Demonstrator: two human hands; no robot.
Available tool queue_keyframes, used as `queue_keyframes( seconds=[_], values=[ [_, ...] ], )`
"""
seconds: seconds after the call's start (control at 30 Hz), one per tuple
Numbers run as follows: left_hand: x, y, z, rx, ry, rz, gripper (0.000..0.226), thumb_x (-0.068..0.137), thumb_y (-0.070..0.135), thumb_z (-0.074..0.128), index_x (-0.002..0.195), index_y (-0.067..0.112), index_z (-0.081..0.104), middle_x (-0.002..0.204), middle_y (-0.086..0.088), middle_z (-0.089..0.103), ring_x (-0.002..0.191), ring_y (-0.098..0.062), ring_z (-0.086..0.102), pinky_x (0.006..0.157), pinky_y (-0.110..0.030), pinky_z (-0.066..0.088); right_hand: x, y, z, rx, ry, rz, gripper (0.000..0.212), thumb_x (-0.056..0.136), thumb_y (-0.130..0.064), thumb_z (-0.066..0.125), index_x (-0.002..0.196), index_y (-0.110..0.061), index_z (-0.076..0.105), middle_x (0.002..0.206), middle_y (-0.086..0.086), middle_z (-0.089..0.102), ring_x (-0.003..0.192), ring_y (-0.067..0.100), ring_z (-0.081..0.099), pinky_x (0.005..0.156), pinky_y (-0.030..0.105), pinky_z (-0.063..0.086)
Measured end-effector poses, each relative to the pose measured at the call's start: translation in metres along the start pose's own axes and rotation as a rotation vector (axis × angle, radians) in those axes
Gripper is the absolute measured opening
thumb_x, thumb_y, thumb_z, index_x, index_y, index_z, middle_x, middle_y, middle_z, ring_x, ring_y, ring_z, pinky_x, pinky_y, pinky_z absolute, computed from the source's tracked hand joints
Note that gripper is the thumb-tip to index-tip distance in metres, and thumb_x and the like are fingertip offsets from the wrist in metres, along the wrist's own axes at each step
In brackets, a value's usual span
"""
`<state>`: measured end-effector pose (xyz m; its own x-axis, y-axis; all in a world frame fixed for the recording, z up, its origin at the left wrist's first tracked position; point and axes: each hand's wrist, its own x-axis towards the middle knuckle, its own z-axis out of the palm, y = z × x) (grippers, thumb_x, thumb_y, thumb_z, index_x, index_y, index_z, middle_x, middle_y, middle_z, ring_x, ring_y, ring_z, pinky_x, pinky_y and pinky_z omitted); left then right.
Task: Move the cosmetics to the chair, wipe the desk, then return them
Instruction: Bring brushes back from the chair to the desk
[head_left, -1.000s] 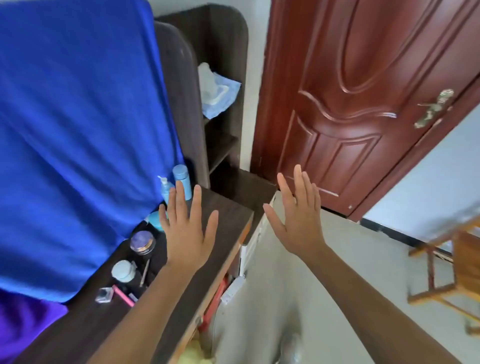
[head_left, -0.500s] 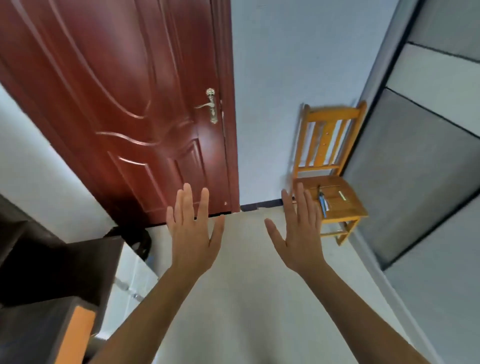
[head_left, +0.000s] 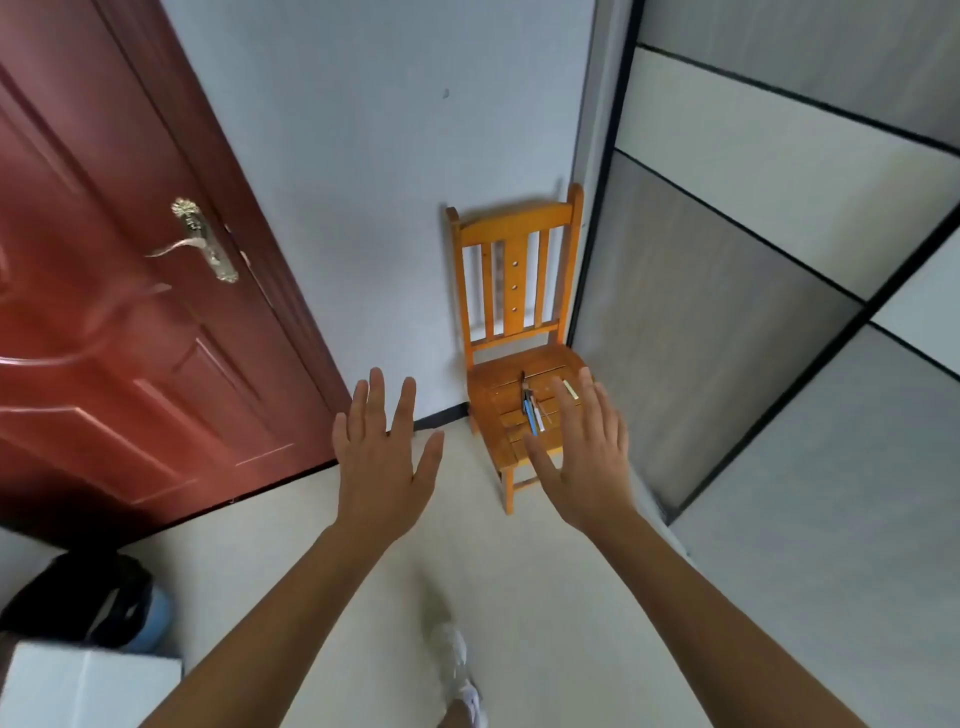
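Head view: both hands, left hand and right hand, open, empty; chair at 12 o'clock. Risk: slim cosmetics roll off the slatted seat if bumped.

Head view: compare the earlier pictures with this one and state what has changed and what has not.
The view swung right from the desk to face the wooden chair, now nearer. Nothing was grasped or released: left hand and right hand stay open and empty; slim items remain on the seat.

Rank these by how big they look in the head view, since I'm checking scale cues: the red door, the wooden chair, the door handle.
1. red door, by far the largest, though cut off by the frame.
2. wooden chair.
3. door handle, the smallest.
The door stands nearer the camera than the chair, which adds to its apparent size.
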<state>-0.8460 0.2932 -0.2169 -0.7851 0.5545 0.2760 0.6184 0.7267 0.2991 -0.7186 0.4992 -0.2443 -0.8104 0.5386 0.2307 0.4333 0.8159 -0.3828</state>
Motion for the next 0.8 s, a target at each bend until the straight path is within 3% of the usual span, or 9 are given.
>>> queue_keyframes(
  seconds=[0.13,0.27,0.5,0.67,0.8],
  values=[
    [0.074,0.008,0.055,-0.039,-0.061,0.043,0.071,0.097,0.06,0.024,0.156,0.021,0.024,0.165,-0.011,0.007,0.152,-0.031,0.006,0.116,-0.061,0.02,0.062,0.037,0.021,-0.037,-0.033,0.055,0.073,0.098,-0.07,0.026,0.159,-0.032,0.012,0.169,0.001,0.005,0.155,0.025,0.006,0.123,0.053,0.017],
    [0.171,0.017,0.105,-0.091,-0.116,0.006,0.077,0.094,0.067,0.014,0.156,0.023,0.023,0.165,-0.009,0.007,0.152,-0.03,0.006,0.116,-0.06,0.02,0.144,0.072,0.037,-0.118,-0.087,0.119,0.073,0.098,-0.072,0.023,0.159,-0.033,0.01,0.169,0.001,0.004,0.155,0.026,0.006,0.123,0.049,0.011],
    [0.314,0.034,0.163,-0.047,-0.241,0.068,0.066,0.097,0.057,0.031,0.153,0.022,0.03,0.163,-0.009,0.019,0.15,-0.032,0.017,0.115,-0.059,0.026,0.274,0.119,0.059,-0.181,-0.135,0.212,0.069,0.098,-0.071,0.027,0.154,-0.039,0.005,0.168,0.002,0.007,0.153,0.03,0.014,0.119,0.049,0.014],
    [0.357,0.044,0.218,-0.038,-0.348,0.022,0.066,0.097,0.055,0.028,0.152,0.019,0.032,0.16,-0.013,0.025,0.148,-0.034,0.023,0.112,-0.059,0.031,0.317,0.161,0.093,-0.119,-0.213,0.271,0.074,0.092,-0.077,0.01,0.154,-0.038,0.008,0.167,0.004,0.011,0.153,0.03,0.016,0.121,0.052,0.019],
    [0.364,0.04,0.283,0.015,-0.449,-0.038,0.064,0.101,0.053,0.023,0.155,0.019,0.024,0.163,-0.011,0.017,0.149,-0.034,0.016,0.116,-0.058,0.025,0.339,0.208,0.147,-0.092,-0.316,0.253,0.077,0.094,-0.071,0.015,0.157,-0.027,0.019,0.165,0.009,0.018,0.15,0.033,0.02,0.12,0.053,0.02]
  ],
)
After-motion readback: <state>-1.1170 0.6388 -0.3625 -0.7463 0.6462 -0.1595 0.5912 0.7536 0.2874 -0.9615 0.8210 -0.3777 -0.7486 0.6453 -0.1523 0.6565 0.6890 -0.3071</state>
